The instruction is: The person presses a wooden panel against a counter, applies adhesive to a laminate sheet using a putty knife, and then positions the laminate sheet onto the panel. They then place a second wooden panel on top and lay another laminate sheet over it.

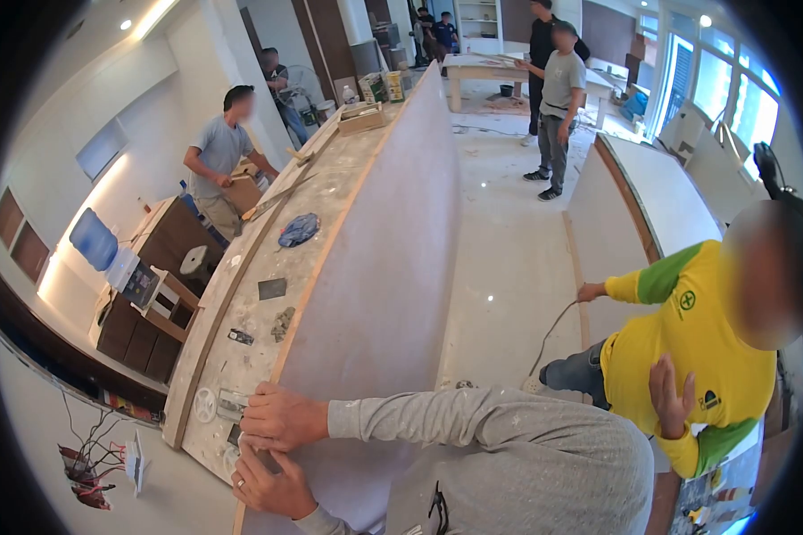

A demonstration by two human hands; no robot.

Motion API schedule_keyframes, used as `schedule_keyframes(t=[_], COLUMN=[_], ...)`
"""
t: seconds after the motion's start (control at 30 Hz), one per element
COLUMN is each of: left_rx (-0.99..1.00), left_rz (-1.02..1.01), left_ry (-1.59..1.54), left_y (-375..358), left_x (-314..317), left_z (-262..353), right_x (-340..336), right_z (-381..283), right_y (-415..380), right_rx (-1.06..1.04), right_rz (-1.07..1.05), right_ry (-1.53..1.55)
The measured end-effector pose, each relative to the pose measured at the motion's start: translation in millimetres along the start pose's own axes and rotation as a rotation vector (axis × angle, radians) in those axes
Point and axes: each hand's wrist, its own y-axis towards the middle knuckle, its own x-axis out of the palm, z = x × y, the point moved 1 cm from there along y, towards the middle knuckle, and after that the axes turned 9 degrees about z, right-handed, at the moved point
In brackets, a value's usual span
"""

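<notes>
My right hand [283, 417] and my left hand [272, 481] meet at the near end of a long, dusty worktop [241, 308]. Fingers of both hands are bent and pressed close together around something small, which they mostly hide. A ring shows on my left hand. Just beyond my right hand lies a clear, flat case-like item [233, 404], with a white round spool-like piece [205, 405] beside it. Farther along are a small black object [240, 336], a crumpled grey scrap [283, 324], a dark square sheet [272, 289] and a blue cloth [299, 230].
A person in a yellow shirt [696, 330] stands close on the right, holding a cable [555, 334]. Across the worktop, another person [223, 156] handles a brown board [243, 193]. Exposed wires [89, 468] hang from the wall at lower left. A white-topped panel [660, 192] stands right.
</notes>
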Motion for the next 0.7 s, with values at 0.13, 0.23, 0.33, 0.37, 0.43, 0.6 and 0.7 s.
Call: schedule_keyframes(t=[0.13, 0.23, 0.33, 0.37, 0.43, 0.6, 0.7], left_rx=[-0.003, -0.001, -0.007, -0.011, -0.013, -0.017, -0.007], left_rz=[-0.002, -0.002, -0.009, -0.013, -0.011, -0.013, 0.012], left_ry=[0.006, 0.007, 0.001, -0.002, -0.004, -0.008, -0.008], left_y=[0.1, 0.4, -0.7, -0.8, -0.6, -0.4, -0.6], left_x=[0.4, 0.4, 1.2, 1.0, -0.1, -1.3, -0.9], left_z=[0.6, 1.8, 0.0, -0.7, -0.4, -0.8, -0.7], right_x=[-0.5, -2.7, -3.1, -3.3, -3.8, -1.8, -1.2], right_z=[0.9, 0.4, -0.7, -1.3, -2.3, -3.1, -3.5], right_y=[-0.3, 0.3, 0.9, 1.3, 1.4, 1.2, 0.4], right_rx=[0.004, 0.007, 0.006, 0.008, 0.011, 0.011, 0.008], right_rz=[-0.013, -0.011, -0.024, -0.027, -0.035, -0.025, -0.013], right_ry=[-0.002, -0.001, -0.006, -0.007, -0.009, -0.005, -0.005])
